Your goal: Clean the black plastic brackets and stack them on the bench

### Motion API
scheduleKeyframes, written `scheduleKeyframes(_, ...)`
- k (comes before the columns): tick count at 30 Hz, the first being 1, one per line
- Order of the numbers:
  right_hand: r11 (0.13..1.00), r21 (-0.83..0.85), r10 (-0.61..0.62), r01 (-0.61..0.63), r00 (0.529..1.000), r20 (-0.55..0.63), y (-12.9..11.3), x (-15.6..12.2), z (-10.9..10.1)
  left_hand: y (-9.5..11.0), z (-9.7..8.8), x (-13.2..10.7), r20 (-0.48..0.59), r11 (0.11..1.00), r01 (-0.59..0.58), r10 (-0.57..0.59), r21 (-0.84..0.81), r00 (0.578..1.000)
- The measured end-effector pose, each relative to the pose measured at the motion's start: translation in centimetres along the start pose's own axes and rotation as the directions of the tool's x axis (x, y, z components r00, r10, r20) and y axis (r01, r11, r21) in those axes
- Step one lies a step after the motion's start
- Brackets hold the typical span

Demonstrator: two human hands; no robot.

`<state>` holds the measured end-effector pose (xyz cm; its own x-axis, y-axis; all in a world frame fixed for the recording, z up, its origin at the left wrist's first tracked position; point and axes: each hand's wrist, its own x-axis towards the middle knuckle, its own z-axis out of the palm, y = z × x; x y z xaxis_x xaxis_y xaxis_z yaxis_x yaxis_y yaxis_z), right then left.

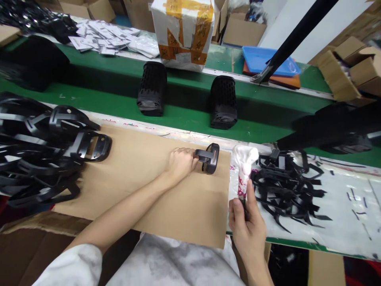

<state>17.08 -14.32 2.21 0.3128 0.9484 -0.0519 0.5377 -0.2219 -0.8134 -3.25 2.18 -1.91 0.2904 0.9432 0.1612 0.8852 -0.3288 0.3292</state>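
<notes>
My left hand [182, 162] is closed around one end of a black plastic bracket [212, 159], which has a curved, slotted end and is held over a brown cardboard sheet [178, 206]. My right hand [249, 226] grips the dark handle of a hammer-like tool [244, 169]. White wrapping with pink print covers the tool's head and neck, so its bare shape is hidden. The head points away from me, just right of the cardboard's edge. Close by on the right lies a heap of black plastic strips and loops [287, 182].
Many similar black brackets [44, 159] are piled on the left. Two black perforated housings [153, 89] stand on the green conveyor [184, 109]. Behind are a taped white box [183, 35], a blue tray [268, 59] and white paper slips [101, 35]. A black post [297, 37] slants across the upper right.
</notes>
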Motion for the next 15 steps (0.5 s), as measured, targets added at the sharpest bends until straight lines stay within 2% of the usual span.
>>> scheduleKeyframes(2, 0.999, -0.033, -0.003, 0.006, 0.995, 0.096, 0.0, 0.3, 0.4, 0.0, 0.0, 0.0, -0.008, 1.000, -0.006, 0.006, 0.000, 1.000)
scheduleKeyframes(4, 0.997, -0.077, 0.005, 0.015, 0.966, 0.258, -0.3, 0.8, 0.6, -0.1, 0.1, -0.1, -0.014, 1.000, -0.018, 0.018, -0.002, 1.000)
scheduleKeyframes(6, 0.996, -0.094, 0.040, -0.008, 0.938, 0.344, -0.5, 1.1, 0.3, -0.1, 0.1, -0.1, -0.013, 1.000, -0.023, 0.023, -0.009, 1.000)
scheduleKeyframes(8, 0.994, -0.080, 0.094, -0.073, 0.946, 0.309, -0.8, 1.0, -0.2, -0.1, 0.1, -0.1, -0.010, 1.000, -0.019, 0.019, -0.018, 1.000)
scheduleKeyframes(10, 0.993, -0.035, 0.121, -0.117, 0.974, 0.192, -0.9, 0.5, -0.4, -0.1, 0.1, -0.1, -0.004, 1.000, -0.013, 0.013, -0.019, 1.000)
scheduleKeyframes(12, 0.994, 0.013, 0.110, -0.111, 0.992, 0.064, -0.8, 0.0, -0.1, -0.1, 0.1, 0.0, 0.005, 1.000, -0.011, 0.011, -0.018, 1.000)
scheduleKeyframes(14, 0.999, 0.002, 0.052, -0.053, 0.997, 0.048, -0.6, 0.0, 0.5, -0.1, 0.0, 0.0, 0.018, 1.000, -0.005, 0.005, -0.016, 1.000)
scheduleKeyframes(15, 1.000, -0.024, 0.022, -0.020, 0.995, 0.098, -0.6, 0.3, 0.8, 0.0, 0.0, 0.1, 0.023, 1.000, 0.000, 0.000, -0.015, 1.000)
